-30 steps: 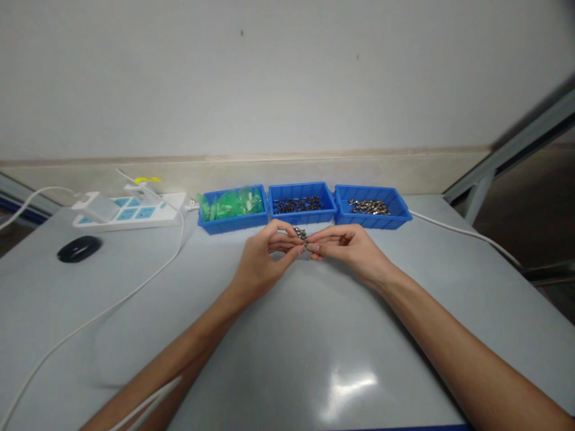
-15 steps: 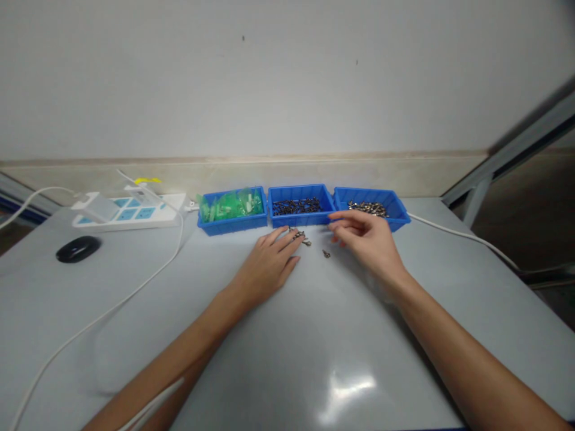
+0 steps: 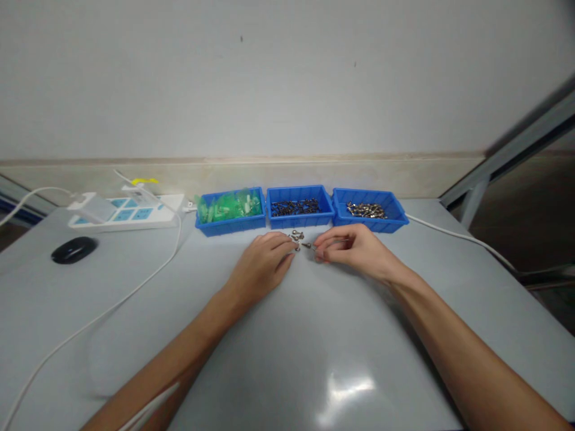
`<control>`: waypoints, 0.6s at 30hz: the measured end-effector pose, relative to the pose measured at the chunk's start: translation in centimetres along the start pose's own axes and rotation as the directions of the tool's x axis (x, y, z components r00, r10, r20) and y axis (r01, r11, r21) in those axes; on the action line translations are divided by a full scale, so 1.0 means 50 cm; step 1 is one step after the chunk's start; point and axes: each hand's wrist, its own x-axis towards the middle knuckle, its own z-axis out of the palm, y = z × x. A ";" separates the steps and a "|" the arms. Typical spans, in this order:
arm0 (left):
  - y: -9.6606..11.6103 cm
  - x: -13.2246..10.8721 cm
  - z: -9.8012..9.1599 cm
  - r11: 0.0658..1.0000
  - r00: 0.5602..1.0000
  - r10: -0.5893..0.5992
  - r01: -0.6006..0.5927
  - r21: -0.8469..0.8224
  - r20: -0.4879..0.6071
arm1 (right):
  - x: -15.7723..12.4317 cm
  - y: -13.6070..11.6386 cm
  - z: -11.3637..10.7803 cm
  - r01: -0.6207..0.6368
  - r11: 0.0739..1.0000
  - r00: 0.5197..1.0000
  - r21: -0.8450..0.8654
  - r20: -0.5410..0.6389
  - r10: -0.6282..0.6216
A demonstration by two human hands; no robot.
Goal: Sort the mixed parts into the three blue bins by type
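Observation:
Over the middle of the table, my right hand (image 3: 353, 248) pinches a small screw-like metal part (image 3: 307, 245) by one end, its tip pointing left. My left hand (image 3: 265, 260) rests on the tabletop opposite, its thumb and fingers drawn together on another small metal part (image 3: 297, 246), partly hidden. Just beyond the left fingertips lie several loose metal parts (image 3: 297, 234) in a little cluster. Their exact kind is too small to make out.
Three blue bins stand along the wall: the left bin (image 3: 231, 225) holds green bags, the middle bin (image 3: 300, 221) dark screw-like pieces, the right bin (image 3: 381, 225) shiny metal pieces. A power strip (image 3: 173, 221), black mouse (image 3: 74, 249) and white cable (image 3: 130, 294) are leftward.
My right hand has moved left and nearer from the right bin's front edge, picking up the loose part from the table. My left fingers have drawn back and curled, uncovering the cluster.

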 end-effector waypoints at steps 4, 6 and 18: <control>-0.003 0.002 -0.003 1.000 0.999 -0.011 0.010 -0.014 -0.047 | 0.001 -0.005 0.011 -0.035 0.967 0.999 0.252 0.013 0.032; -0.004 0.001 -0.002 1.000 0.998 -0.028 0.028 -0.014 -0.050 | 0.003 -0.004 0.016 -0.041 0.951 0.999 0.306 0.010 0.040; -0.001 -0.001 0.001 0.999 0.998 -0.034 0.033 -0.015 -0.049 | 0.012 0.015 0.016 -0.010 0.971 0.994 0.240 -0.099 0.035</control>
